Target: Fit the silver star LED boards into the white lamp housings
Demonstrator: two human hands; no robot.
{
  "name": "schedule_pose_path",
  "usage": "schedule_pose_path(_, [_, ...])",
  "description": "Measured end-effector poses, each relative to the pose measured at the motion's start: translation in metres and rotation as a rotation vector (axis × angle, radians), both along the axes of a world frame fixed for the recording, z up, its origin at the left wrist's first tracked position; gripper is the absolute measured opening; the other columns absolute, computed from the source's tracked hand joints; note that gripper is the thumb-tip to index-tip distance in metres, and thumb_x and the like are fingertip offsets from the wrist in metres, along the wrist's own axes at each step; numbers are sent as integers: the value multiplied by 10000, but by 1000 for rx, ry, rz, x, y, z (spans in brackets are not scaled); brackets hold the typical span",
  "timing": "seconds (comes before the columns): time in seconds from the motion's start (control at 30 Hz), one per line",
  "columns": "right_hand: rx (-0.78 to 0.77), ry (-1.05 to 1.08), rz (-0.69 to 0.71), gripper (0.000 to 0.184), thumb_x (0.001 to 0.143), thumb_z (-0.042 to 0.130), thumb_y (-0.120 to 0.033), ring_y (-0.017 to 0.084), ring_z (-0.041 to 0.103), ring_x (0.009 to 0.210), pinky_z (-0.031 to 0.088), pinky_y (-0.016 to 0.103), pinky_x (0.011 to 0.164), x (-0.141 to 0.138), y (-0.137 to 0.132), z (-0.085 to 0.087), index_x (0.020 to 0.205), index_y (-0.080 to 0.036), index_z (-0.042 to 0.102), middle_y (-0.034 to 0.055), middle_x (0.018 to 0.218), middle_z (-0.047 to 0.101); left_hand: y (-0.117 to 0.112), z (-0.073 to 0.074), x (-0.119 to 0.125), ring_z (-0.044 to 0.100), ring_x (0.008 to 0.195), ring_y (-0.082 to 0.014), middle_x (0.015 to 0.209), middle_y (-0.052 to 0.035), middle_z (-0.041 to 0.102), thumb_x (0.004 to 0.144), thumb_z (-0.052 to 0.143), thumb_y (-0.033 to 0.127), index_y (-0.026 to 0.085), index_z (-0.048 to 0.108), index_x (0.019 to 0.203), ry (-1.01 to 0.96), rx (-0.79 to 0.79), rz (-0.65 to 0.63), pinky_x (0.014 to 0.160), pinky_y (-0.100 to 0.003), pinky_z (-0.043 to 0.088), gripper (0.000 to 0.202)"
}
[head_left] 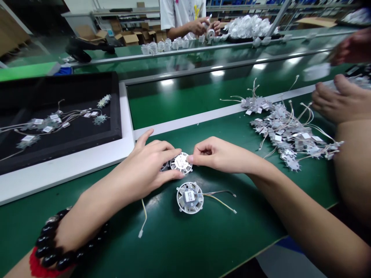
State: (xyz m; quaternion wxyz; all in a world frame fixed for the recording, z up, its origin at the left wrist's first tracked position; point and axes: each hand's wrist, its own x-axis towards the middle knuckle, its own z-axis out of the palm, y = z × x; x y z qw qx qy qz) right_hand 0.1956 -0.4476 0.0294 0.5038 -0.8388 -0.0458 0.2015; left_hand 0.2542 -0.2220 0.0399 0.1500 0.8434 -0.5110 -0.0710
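- My left hand (153, 160), half-curled, holds the white fan (181, 163) on the bench (232, 239).
- My right hand (217, 154) pinches at its edge; I can't tell its hold.
- The nearer fan (190, 197) looks assembled; loose boards (285, 133) look unfitted.

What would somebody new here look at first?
Probably the round fan-like piece in the middle, held by the left hand and touched by the right hand. A second wired piece lies just nearer the camera. On the right spreads a tangled heap of silvery wired parts.

Left hand (153, 164) palm down, fingers (166, 154) spread; right hand (216, 155) curled, thumb (203, 159) extended.
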Motion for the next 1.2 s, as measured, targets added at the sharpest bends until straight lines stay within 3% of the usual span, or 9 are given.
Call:
schedule_pose_path(0.37, [-49,-39,-13,391,847,667,-493,91,341,578,234,245,523,0,-1,2,669,-149,613,-38,607,441,-2,-3,-5,653,1140,-265,1151,-85,743,916,615,581,190,651,1305,17,7,69,1237,-594,92,553])
schedule_pose_path(0.53, [-26,-65,-19,391,850,669,-487,92,347,596,249,247,539,-1,2,-1,665,-150,596,-40,619,451,1,1,-4,654,1178,-260,1234,-95,721,941,604,532,170,625,1339,65,47,69,1260,-559,44,539])
schedule_pose_path(0.67, [-32,-42,-19,394,850,672,-480,87,333,587,242,248,532,0,3,-1,654,-150,584,-47,610,435,-1,6,-6,648,1190,-325,1245,-143,711,960,570,527,119,613,1352,40,84,45,1245,-608,25,567])
schedule_pose_path(0.97, [-35,-122,-52,368,856,683,-439,89,397,599,305,245,557,-1,5,-6,648,-148,594,-39,621,517,-2,4,-6,667,1156,-340,1198,-134,730,943,590,536,122,675,1266,-73,184,53,1238,-626,135,532])
schedule_pose_path(1.07, [-61,-129,-54,267,859,696,-392,99,483,632,364,236,583,-2,1,-4,757,-149,651,-23,692,605,-3,2,-7,647,1186,-323,1275,-128,694,923,615,558,127,608,1353,-38,155,72,1228,-639,155,609])
schedule_pose_path(1.2, [-77,-167,20,175,899,667,-296,134,621,757,439,240,672,-2,-5,2,969,-153,739,16,868,740,-4,0,-6,658,1161,-283,1260,-60,708,942,606,529,204,632,1316,-2,93,57,1219,-639,176,496])
